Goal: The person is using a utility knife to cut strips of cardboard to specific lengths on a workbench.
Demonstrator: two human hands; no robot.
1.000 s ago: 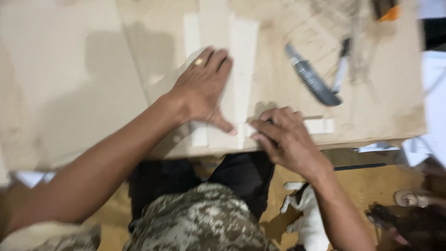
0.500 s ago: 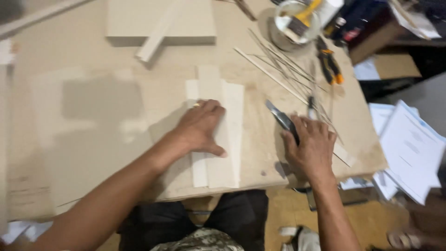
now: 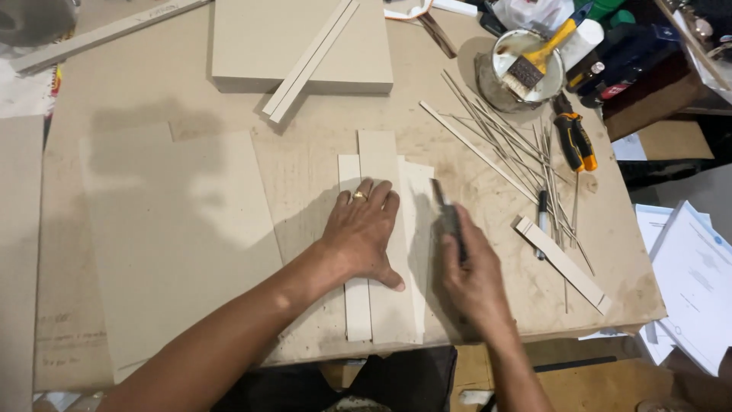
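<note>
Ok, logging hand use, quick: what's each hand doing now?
Left hand: open, flat on the cardboard strips.
Right hand: closed around a utility knife.

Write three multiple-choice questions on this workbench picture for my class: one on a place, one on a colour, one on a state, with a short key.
1. Where does the left hand rest?
A. on the stacked cardboard strips
B. on the tin
C. on the pliers

2. What colour is the handle of the paintbrush?
A. blue
B. yellow
C. white

3. What is the right hand doing?
A. lying open
B. gripping a dark cutter
C. holding a pen

Key: A, palm lies flat on them; B, the handle shows yellow over the tin; B, fingers close around it.
</note>
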